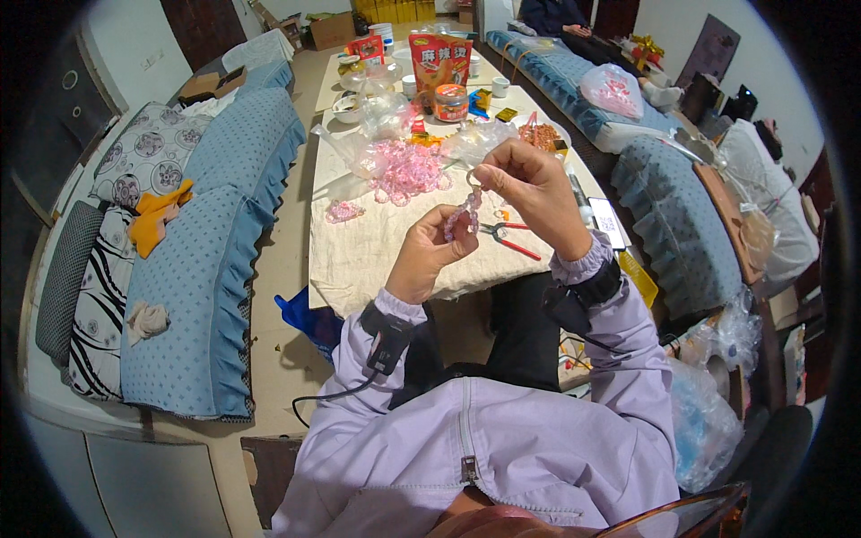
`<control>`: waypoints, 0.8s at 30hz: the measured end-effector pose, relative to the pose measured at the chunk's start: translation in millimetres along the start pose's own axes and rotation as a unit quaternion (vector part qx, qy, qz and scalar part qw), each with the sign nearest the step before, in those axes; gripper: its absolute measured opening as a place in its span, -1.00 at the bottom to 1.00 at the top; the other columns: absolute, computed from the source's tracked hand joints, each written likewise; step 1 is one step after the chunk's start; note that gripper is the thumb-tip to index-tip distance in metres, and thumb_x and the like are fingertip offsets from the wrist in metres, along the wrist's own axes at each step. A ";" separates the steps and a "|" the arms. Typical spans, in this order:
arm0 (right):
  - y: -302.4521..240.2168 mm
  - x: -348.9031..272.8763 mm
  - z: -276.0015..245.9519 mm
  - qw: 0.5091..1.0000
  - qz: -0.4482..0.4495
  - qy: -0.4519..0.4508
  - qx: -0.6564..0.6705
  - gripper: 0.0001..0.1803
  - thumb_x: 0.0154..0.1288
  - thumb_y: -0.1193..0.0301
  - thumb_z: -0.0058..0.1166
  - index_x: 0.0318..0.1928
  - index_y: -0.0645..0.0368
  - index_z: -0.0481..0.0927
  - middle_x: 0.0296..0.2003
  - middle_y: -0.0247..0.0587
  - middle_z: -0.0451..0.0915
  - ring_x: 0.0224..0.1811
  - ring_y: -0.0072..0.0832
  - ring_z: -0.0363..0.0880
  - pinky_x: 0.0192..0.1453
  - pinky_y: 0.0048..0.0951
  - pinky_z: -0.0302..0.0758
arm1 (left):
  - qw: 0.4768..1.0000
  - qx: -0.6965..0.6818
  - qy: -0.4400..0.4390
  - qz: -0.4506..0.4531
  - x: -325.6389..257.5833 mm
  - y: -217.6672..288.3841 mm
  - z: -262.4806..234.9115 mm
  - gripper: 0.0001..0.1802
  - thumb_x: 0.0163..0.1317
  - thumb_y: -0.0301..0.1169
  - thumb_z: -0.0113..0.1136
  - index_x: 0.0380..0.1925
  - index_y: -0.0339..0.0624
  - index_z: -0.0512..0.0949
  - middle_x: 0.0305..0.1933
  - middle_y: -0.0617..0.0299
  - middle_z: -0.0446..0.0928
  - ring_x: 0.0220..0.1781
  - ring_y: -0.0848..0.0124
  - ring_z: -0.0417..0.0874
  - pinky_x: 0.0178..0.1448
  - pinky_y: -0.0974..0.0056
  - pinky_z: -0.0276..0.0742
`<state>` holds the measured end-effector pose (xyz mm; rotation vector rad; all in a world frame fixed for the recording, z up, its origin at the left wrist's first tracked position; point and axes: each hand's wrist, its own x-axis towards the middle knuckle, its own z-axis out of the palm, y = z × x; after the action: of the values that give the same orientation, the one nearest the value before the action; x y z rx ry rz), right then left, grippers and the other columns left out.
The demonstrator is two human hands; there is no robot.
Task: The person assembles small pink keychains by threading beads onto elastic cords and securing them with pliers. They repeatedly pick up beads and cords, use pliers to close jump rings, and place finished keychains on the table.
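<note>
My left hand (429, 251) and my right hand (529, 190) are raised over the cloth-covered table (359, 260), both pinching a short strand of pink beads (467, 211) between them. The left hand grips the strand's lower end, the right hand holds its upper end near a small ring. A heap of pink beads (408, 170) lies on the table beyond the hands. A smaller pink bead piece (343, 212) rests to the left. Red-handled pliers (504, 237) lie on the cloth just under my right wrist.
Clear plastic bags (359, 143), a red snack bag (439, 58), a jar with a red lid (450, 102), cups and bowls crowd the table's far end. Blue sofas (224, 233) flank the table. A phone (607, 222) lies at its right edge. A person sits at the far right.
</note>
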<state>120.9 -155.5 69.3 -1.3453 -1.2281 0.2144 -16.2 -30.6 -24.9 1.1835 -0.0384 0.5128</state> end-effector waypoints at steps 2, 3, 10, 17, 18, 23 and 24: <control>0.0 -0.7 0.3 1.000 -0.001 0.004 -0.003 -0.77 0.36 0.37 0.28 -0.28 0.33 0.62 -0.47 -0.37 0.60 -0.43 -0.72 0.45 -0.36 -0.60 0.41 | 1.000 0.007 0.012 0.012 -1.0 -0.1 1.7 -0.64 0.20 -0.48 0.45 -0.03 -0.25 0.56 -0.18 0.40 0.56 -0.14 0.62 0.53 0.03 0.46 0.48; -0.1 -1.2 0.5 1.000 -0.002 0.007 -0.008 -0.77 0.36 0.37 0.28 -0.28 0.32 0.62 -0.48 -0.37 0.59 -0.43 -0.72 0.44 -0.37 -0.60 0.40 | 0.999 0.028 0.029 0.018 -1.1 0.3 2.9 -0.67 0.19 -0.49 0.45 -0.07 -0.25 0.57 -0.20 0.40 0.56 -0.16 0.62 0.53 0.01 0.46 0.48; 0.9 -2.1 -0.3 0.998 0.018 0.005 -0.053 -0.78 0.38 0.37 0.26 -0.28 0.29 0.60 -0.42 -0.40 0.60 -0.41 -0.75 0.49 -0.35 -0.67 0.39 | 0.989 0.105 0.103 0.032 0.4 2.0 3.7 -0.81 0.19 -0.51 0.44 -0.25 -0.25 0.61 -0.28 0.37 0.59 -0.22 0.62 0.55 -0.09 0.49 0.50; 1.2 -0.3 2.6 0.999 0.034 0.030 -0.022 -0.79 0.36 0.40 0.27 -0.33 0.29 0.59 -0.49 -0.39 0.59 -0.44 -0.76 0.47 -0.39 -0.66 0.37 | 0.991 0.060 0.117 0.005 0.5 -0.2 4.1 -0.83 0.21 -0.56 0.40 -0.21 -0.27 0.62 -0.23 0.32 0.63 -0.22 0.60 0.57 -0.12 0.49 0.52; 0.4 0.7 2.8 0.999 0.034 0.039 -0.015 -0.77 0.35 0.38 0.28 -0.36 0.30 0.59 -0.51 -0.38 0.59 -0.46 -0.76 0.46 -0.41 -0.64 0.37 | 0.992 0.057 0.110 0.009 1.0 0.1 4.0 -0.82 0.23 -0.55 0.39 -0.19 -0.27 0.62 -0.23 0.31 0.63 -0.22 0.60 0.58 -0.10 0.48 0.52; -7.4 2.1 0.3 0.998 0.056 0.038 0.003 -0.74 0.34 0.36 0.28 -0.39 0.30 0.59 -0.51 -0.34 0.62 -0.48 -0.74 0.49 -0.42 -0.63 0.39 | 0.996 0.037 0.076 0.003 1.0 6.2 -2.0 -0.75 0.32 -0.50 0.29 -0.03 -0.26 0.58 -0.10 0.23 0.63 -0.06 0.51 0.61 0.12 0.40 0.50; -8.8 1.5 -0.2 0.997 0.061 0.034 0.012 -0.74 0.35 0.36 0.27 -0.38 0.30 0.59 -0.51 -0.34 0.63 -0.48 -0.74 0.50 -0.41 -0.63 0.40 | 0.997 0.031 0.071 0.015 1.7 7.2 -2.1 -0.73 0.33 -0.48 0.27 0.01 -0.26 0.56 -0.06 0.21 0.62 -0.01 0.49 0.60 0.17 0.39 0.47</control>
<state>117.3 -157.1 77.3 -1.3978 -1.0850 0.2668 -18.1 -26.1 -19.0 1.2056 0.0818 0.6280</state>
